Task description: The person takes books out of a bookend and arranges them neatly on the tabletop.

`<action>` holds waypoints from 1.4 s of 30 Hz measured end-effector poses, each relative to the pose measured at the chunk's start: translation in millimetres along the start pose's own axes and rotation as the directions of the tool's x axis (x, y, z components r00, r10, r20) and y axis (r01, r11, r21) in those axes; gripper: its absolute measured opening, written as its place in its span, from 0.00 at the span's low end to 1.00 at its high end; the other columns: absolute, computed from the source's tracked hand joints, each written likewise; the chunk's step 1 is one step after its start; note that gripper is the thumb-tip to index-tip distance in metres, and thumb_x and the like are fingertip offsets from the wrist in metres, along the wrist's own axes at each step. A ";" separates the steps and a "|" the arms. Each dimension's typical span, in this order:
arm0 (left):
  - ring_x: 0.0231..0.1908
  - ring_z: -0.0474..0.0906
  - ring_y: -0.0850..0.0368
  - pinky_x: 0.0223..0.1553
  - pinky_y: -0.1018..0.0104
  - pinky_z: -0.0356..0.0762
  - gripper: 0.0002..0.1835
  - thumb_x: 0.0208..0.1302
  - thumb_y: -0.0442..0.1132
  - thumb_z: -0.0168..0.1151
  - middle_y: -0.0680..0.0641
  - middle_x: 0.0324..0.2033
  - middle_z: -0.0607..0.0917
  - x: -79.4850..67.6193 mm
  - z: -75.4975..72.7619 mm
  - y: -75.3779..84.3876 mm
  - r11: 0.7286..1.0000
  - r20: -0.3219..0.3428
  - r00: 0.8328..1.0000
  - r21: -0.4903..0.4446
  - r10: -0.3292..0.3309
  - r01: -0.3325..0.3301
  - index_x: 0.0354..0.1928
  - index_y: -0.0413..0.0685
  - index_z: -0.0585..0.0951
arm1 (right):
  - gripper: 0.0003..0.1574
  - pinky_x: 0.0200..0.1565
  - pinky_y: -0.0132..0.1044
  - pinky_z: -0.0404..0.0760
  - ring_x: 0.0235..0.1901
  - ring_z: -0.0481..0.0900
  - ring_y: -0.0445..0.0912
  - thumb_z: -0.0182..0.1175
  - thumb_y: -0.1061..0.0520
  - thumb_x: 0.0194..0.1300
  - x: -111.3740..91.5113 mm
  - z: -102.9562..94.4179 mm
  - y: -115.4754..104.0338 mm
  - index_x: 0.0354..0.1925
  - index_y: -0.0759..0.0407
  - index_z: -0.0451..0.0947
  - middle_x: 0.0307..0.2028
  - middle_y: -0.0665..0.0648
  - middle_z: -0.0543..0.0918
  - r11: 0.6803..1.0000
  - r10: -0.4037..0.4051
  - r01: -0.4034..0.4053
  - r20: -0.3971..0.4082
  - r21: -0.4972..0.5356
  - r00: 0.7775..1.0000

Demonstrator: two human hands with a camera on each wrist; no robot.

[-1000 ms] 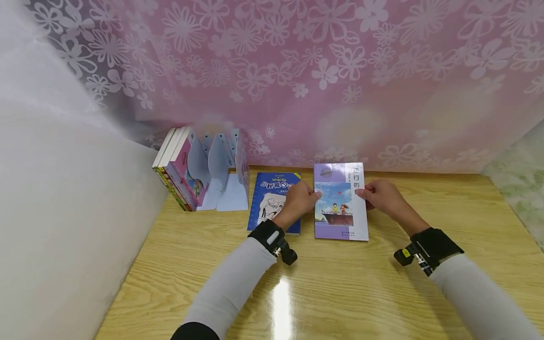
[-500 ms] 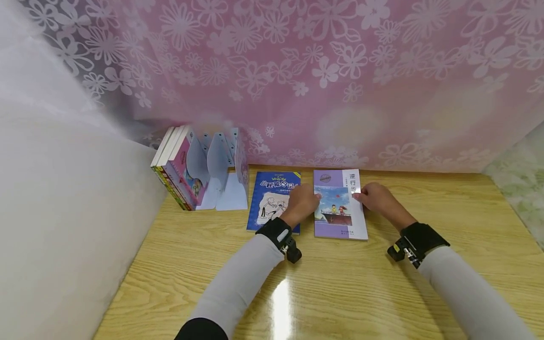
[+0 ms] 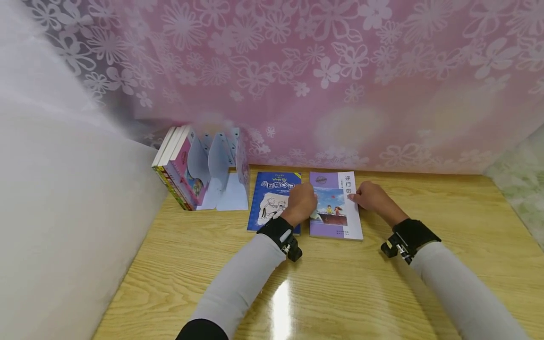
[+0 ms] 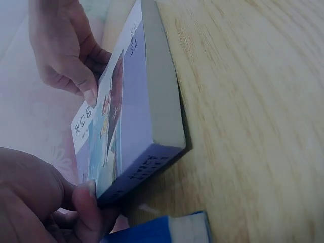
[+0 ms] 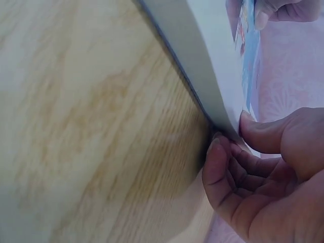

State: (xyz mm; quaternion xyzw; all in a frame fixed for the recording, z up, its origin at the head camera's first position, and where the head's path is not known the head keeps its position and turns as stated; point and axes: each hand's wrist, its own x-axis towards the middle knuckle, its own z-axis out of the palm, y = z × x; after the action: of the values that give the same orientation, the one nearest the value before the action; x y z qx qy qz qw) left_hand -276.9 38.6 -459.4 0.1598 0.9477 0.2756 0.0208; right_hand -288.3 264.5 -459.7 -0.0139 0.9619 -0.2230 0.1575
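Note:
A thick purple-and-white paperback book (image 3: 331, 226) lies cover up on the wooden table, with a picture of two children under a blue sky. My left hand (image 3: 301, 204) pinches its left edge, thumb on the cover, while reaching over a blue comic-style book (image 3: 259, 208) and hiding part of it. At the opposite edge my right hand (image 3: 376, 198) grips the purple book, its thumb on the cover and its curled fingers low at the side, as the right wrist view shows. A narrow gap separates the two books. In the left wrist view the blue book's corner (image 4: 187, 228) shows below the purple spine.
A pale metal bookend rack (image 3: 218, 160) stands at the back left, with several upright books (image 3: 172, 165) leaning in its left slot. Behind the table (image 3: 340, 288) hangs a pink floral curtain (image 3: 297, 71). A white wall (image 3: 76, 212) bounds the left side.
The purple book has come down flatter and slid slightly left toward the blue book. Both hands keep hold of it, and the right arm has shifted left with it.

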 end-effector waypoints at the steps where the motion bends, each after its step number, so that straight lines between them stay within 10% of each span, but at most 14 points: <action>1: 0.18 0.69 0.54 0.21 0.69 0.54 0.18 0.72 0.37 0.55 0.52 0.13 0.61 0.0 0.2 0.6 1.000 0.004 1.000 0.016 0.002 -0.002 0.20 0.48 0.71 | 0.25 0.23 0.33 0.61 0.17 0.63 0.43 0.55 0.49 0.72 -0.5 -0.2 -1.2 0.21 0.63 0.76 0.13 0.49 0.64 1.000 0.008 -0.008 0.006 0.003 1.000; 9: 0.26 0.80 0.51 0.23 0.69 0.67 0.13 0.71 0.30 0.50 0.47 0.18 0.77 0.8 6.2 2.4 0.959 -0.032 0.997 0.276 0.072 -0.060 0.29 0.45 0.81 | 0.23 0.26 0.33 0.69 0.24 0.75 0.46 0.57 0.49 0.71 1.8 0.0 -4.6 0.39 0.71 0.83 0.23 0.57 0.81 0.996 0.085 -0.086 0.047 0.025 0.995; 17: 0.15 0.70 0.62 0.15 0.72 0.49 0.20 0.73 0.33 0.50 0.56 0.10 0.61 -0.6 10.5 2.5 0.865 -0.076 0.983 0.490 0.165 -0.107 0.21 0.54 0.79 | 0.24 0.27 0.32 0.75 0.25 0.85 0.46 0.58 0.50 0.71 4.2 1.6 -13.2 0.42 0.73 0.83 0.27 0.60 0.87 0.991 0.109 -0.114 0.067 0.072 0.992; 23: 0.18 0.77 0.61 0.15 0.72 0.59 0.18 0.72 0.33 0.51 0.54 0.13 0.76 0.3 10.4 0.2 0.840 -0.104 0.977 0.532 0.184 -0.102 0.24 0.53 0.83 | 0.23 0.27 0.33 0.76 0.24 0.85 0.46 0.59 0.51 0.70 5.3 0.1 -15.7 0.41 0.73 0.83 0.26 0.61 0.87 0.989 0.116 -0.121 0.069 0.085 0.991; 28: 0.20 0.80 0.60 0.17 0.73 0.67 0.13 0.72 0.33 0.52 0.51 0.19 0.83 -2.1 7.9 -1.2 0.864 -0.072 0.980 0.486 0.187 -0.129 0.33 0.48 0.86 | 0.23 0.27 0.34 0.77 0.24 0.85 0.47 0.62 0.51 0.68 5.8 -2.1 -10.5 0.40 0.74 0.82 0.25 0.61 0.88 0.985 0.119 -0.127 0.077 0.114 0.990; 35: 0.18 0.69 0.61 0.22 0.70 0.54 0.17 0.70 0.28 0.48 0.53 0.14 0.63 -7.4 3.3 -13.6 0.945 -0.055 0.981 0.283 0.187 -0.165 0.22 0.49 0.74 | 0.23 0.28 0.36 0.79 0.22 0.85 0.46 0.63 0.50 0.67 4.1 -2.4 -5.6 0.36 0.73 0.84 0.23 0.60 0.88 0.987 0.089 -0.096 0.065 0.126 0.994; 42: 0.14 0.66 0.62 0.16 0.73 0.54 0.18 0.71 0.36 0.54 0.54 0.13 0.62 -20.2 -8.6 -29.8 0.968 -0.125 0.977 0.208 0.171 -0.142 0.20 0.48 0.75 | 0.24 0.23 0.34 0.72 0.20 0.81 0.48 0.60 0.48 0.69 -2.8 -0.7 -11.4 0.32 0.69 0.85 0.18 0.58 0.83 0.997 0.064 -0.065 0.035 0.043 0.997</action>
State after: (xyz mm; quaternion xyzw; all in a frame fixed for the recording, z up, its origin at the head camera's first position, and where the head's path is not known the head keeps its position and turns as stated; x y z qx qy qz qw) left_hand -267.6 4.1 -468.9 0.2155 0.9538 0.1917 -0.0847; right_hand -286.3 254.9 -453.4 0.0170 0.9540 -0.2387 0.1809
